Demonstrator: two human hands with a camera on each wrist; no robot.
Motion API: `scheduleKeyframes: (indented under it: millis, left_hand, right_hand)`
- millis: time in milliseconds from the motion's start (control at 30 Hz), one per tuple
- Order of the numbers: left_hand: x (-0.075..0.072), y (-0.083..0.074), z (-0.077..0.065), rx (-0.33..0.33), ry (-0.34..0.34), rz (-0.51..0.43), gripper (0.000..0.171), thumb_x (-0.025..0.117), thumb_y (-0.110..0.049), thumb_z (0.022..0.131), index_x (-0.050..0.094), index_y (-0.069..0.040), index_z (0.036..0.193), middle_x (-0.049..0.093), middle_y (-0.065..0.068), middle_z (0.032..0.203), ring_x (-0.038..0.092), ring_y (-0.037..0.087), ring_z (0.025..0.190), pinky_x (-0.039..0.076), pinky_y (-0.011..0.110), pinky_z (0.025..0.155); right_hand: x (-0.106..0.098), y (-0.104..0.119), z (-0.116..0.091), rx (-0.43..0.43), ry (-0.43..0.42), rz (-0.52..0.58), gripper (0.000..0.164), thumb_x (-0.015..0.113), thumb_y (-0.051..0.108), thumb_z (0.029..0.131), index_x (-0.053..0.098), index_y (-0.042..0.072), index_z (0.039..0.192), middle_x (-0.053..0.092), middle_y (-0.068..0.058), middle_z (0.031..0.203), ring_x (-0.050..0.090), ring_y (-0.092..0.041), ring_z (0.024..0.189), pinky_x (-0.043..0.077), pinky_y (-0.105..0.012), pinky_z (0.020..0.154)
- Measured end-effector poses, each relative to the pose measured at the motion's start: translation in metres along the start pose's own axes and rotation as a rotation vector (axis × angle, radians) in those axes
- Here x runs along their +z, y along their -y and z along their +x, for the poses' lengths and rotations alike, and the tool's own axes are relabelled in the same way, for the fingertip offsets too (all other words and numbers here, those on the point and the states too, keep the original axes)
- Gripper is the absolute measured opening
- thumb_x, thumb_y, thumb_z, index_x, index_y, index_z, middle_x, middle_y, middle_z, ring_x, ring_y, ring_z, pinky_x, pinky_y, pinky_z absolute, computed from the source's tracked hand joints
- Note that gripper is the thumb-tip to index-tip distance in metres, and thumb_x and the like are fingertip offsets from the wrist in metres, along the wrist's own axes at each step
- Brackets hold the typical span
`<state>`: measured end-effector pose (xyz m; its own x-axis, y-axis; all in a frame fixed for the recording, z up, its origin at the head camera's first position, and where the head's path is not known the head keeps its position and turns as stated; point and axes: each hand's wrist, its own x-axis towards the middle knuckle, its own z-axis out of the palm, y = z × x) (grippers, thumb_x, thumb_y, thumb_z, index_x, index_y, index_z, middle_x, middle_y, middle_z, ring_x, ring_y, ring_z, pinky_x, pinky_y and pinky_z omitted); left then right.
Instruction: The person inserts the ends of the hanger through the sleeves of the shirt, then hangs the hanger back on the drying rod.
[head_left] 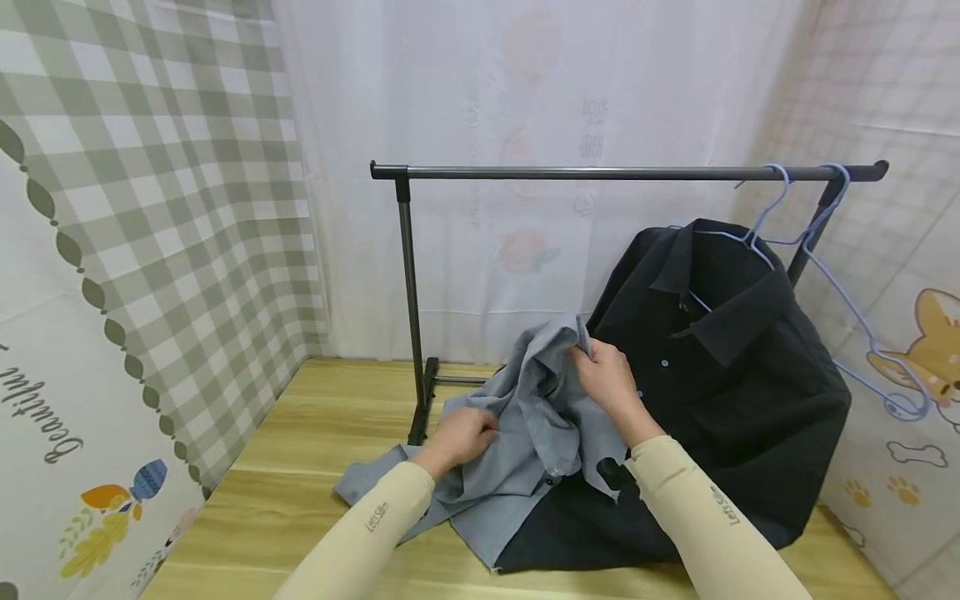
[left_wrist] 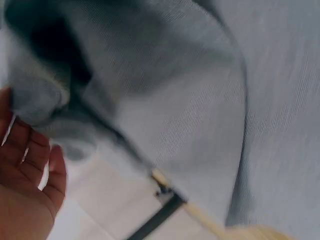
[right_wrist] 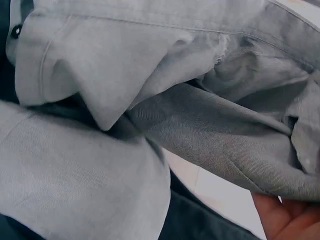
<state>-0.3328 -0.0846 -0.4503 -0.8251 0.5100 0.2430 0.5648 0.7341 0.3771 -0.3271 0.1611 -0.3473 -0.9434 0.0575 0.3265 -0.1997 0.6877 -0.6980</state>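
A crumpled grey shirt is partly lifted off the wooden table, its lower folds trailing to the left. My right hand grips a raised fold at its top; in the right wrist view this hand shows at the lower right under the cloth. My left hand holds the shirt lower down, on its left side. In the left wrist view the fingers of this hand curl at the edge of the bunched cloth. A dark button shows on the grey fabric.
A black garment rack stands behind. At its right end a black shirt hangs on a blue hanger, its hem spread on the table under the grey shirt. Another blue hanger hangs beside it. Curtains surround the table.
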Motion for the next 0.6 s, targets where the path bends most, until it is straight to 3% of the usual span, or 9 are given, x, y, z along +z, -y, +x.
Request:
scheduleKeyframes:
  millis: [100, 167, 267, 333, 467, 600]
  left_hand:
    - [-0.025, 0.01, 0.004, -0.097, -0.138, -0.261, 0.013, 0.059, -0.012, 0.099, 0.07, -0.009, 0.093, 0.066, 0.002, 0.085, 0.058, 0.014, 0.072, 0.048, 0.033, 0.067]
    - [-0.044, 0.015, 0.009, -0.213, -0.259, -0.426, 0.016, 0.055, -0.014, 0.1, 0.069, -0.006, 0.096, 0.065, 0.003, 0.086, 0.057, 0.016, 0.075, 0.046, 0.034, 0.069]
    - [-0.075, 0.022, 0.017, -0.375, -0.457, -0.606, 0.019, 0.053, -0.014, 0.1, 0.066, -0.001, 0.099, 0.064, 0.006, 0.086, 0.056, 0.019, 0.079, 0.044, 0.034, 0.072]
    - [-0.095, 0.024, 0.022, -0.454, -0.542, -0.688, 0.02, 0.051, -0.015, 0.101, 0.063, 0.001, 0.1, 0.061, 0.008, 0.087, 0.054, 0.022, 0.082, 0.042, 0.034, 0.074]
    - [-0.121, 0.03, 0.027, -0.525, -0.63, -0.682, 0.021, 0.048, -0.016, 0.104, 0.062, 0.0, 0.105, 0.061, 0.012, 0.095, 0.053, 0.026, 0.089, 0.041, 0.035, 0.079]
    - [-0.122, 0.037, 0.023, -0.53, -0.647, -0.519, 0.023, 0.05, -0.017, 0.103, 0.065, 0.0, 0.106, 0.065, 0.015, 0.099, 0.058, 0.029, 0.091, 0.045, 0.041, 0.081]
  right_hand:
    - [-0.003, -0.007, 0.002, 0.025, -0.102, -0.013, 0.041, 0.052, 0.029, 0.103, 0.041, 0.011, 0.068, 0.036, -0.002, 0.054, 0.037, -0.022, 0.049, 0.033, -0.035, 0.049]
    - [-0.008, -0.011, 0.004, 0.051, -0.189, -0.021, 0.04, 0.051, 0.025, 0.102, 0.04, 0.011, 0.066, 0.036, -0.003, 0.054, 0.038, -0.024, 0.05, 0.033, -0.036, 0.05]
    - [-0.019, -0.013, 0.007, 0.096, -0.31, -0.018, 0.04, 0.047, 0.022, 0.101, 0.04, 0.01, 0.064, 0.038, -0.007, 0.056, 0.041, -0.029, 0.054, 0.032, -0.038, 0.053]
    - [-0.027, -0.013, 0.01, 0.12, -0.386, -0.007, 0.038, 0.044, 0.021, 0.101, 0.041, 0.009, 0.064, 0.042, -0.011, 0.059, 0.045, -0.033, 0.06, 0.032, -0.04, 0.056]
    - [-0.041, -0.011, 0.015, 0.138, -0.501, 0.031, 0.035, 0.042, 0.017, 0.1, 0.044, 0.007, 0.066, 0.046, -0.014, 0.064, 0.049, -0.038, 0.069, 0.031, -0.042, 0.061]
    - [-0.043, -0.01, 0.016, 0.122, -0.523, 0.018, 0.033, 0.043, 0.013, 0.098, 0.042, 0.007, 0.065, 0.039, -0.012, 0.06, 0.044, -0.039, 0.066, 0.03, -0.043, 0.061]
